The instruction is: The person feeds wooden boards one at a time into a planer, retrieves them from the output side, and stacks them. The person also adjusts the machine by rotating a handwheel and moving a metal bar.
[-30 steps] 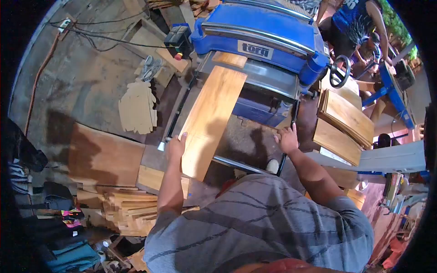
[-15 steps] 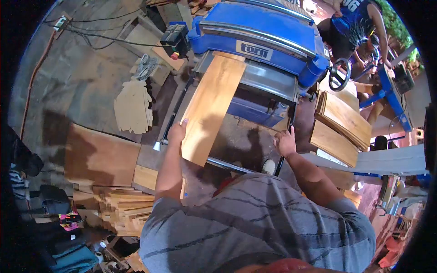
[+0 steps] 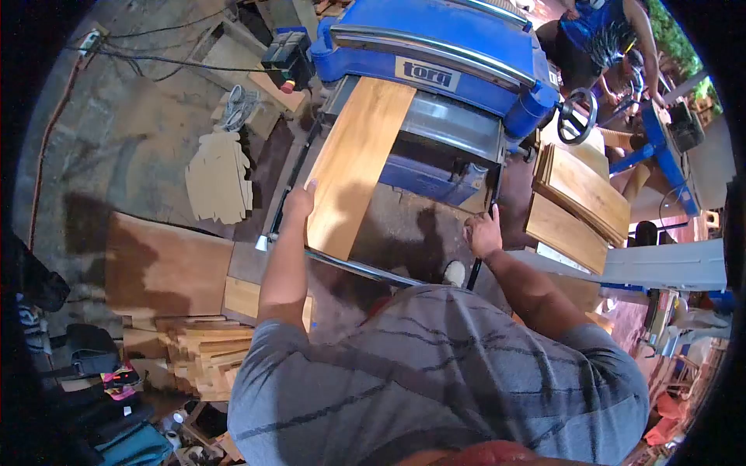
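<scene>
A long wooden board (image 3: 359, 159) lies on the infeed bed of a blue planer (image 3: 435, 46), its far end hidden under the machine's front. My left hand (image 3: 298, 206) is closed at the board's left edge, with the thumb against the wood. To the right, my right hand (image 3: 484, 233) is on the black side rail (image 3: 498, 186) of the feed frame, apart from the board. Its index finger points forward along the rail and the other fingers curl around it. The frame's front roller bar (image 3: 373, 272) crosses beneath the board's near end.
Stacked boards (image 3: 583, 194) stand right of the planer, near its handwheel (image 3: 576, 116). Another person (image 3: 594, 39) is at the upper right. Cut wood pieces (image 3: 206, 346) and a wide panel (image 3: 167, 264) lie at left. A cable (image 3: 171, 64) runs to a black box (image 3: 286, 56).
The board has slid a little farther into the planer, its near end now closer to the front roller bar. My left hand has moved forward slightly with it; the view has shifted a bit.
</scene>
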`<state>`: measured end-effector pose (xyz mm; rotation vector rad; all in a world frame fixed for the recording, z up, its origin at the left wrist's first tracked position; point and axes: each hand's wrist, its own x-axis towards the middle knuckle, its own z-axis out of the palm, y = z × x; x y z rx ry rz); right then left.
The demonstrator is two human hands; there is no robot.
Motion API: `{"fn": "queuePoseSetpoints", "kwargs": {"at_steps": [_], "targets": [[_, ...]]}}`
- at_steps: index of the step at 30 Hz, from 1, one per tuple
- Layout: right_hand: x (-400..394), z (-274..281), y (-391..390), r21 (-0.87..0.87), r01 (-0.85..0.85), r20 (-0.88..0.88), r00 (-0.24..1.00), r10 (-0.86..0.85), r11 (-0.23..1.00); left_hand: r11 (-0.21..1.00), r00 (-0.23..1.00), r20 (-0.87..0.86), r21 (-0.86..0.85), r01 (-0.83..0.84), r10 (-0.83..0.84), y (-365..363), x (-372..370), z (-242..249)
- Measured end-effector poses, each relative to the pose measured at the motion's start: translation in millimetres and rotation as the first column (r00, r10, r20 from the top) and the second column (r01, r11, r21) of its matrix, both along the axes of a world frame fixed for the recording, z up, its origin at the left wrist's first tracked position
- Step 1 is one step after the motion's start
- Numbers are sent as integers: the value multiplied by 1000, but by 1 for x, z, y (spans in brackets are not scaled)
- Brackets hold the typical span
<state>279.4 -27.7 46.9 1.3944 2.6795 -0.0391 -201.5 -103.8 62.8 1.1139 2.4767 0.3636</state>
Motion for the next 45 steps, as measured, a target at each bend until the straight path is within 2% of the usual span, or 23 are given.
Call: {"fn": "queuePoseSetpoints", "kwargs": {"at_steps": [3,5,6,7,9,15,18,24,26,29,31,34,37,39,41,45], "targets": [[2,-6,3,17,0,-17,1000,0,1000,1000,1000,-16,-15,-19,19,18,-1,3],[3,-3,3,-18,-9,28,1000,9,1000,988,1000,24,-152,-13,17,24,-2,4],[2,-1,3,-55,-19,71,997,23,998,988,1000,26,-155,-13,17,27,-3,3],[3,-3,1,-60,-21,73,997,25,998,989,999,31,-145,-21,26,29,-3,2],[4,-8,1,44,-25,-27,999,26,999,990,999,35,-136,-32,37,34,-4,0],[1,-6,1,15,10,-77,997,-9,1000,997,1000,-23,-84,2,-4,51,-7,-10],[2,-7,1,45,-22,-49,998,24,999,985,999,31,-173,-8,13,57,0,0],[-1,1,0,12,-19,-8,1000,19,1000,984,997,39,-168,-65,72,78,3,2],[-2,3,2,6,-23,-16,1000,23,1000,993,998,25,-104,-48,51,81,1,-1],[-3,6,1,-9,-16,-6,1000,16,1000,992,998,34,-116,-54,58,87,7,12],[-1,5,2,-13,-15,12,1000,16,1000,992,998,35,-121,-47,52,96,4,2],[2,-4,3,15,-26,-52,998,27,1000,989,998,31,-138,-46,51,102,3,0],[0,2,2,5,-23,19,1000,23,1000,992,999,24,-126,-27,30,115,4,5],[-3,12,2,-84,-17,4,1000,17,996,994,999,27,-104,-15,18,120,0,-2],[-3,5,5,-101,0,47,999,4,995,995,999,0,-94,-40,40,127,-4,-17],[-4,11,0,-127,16,62,998,-8,992,992,999,11,-121,-38,40,130,9,1]]}}
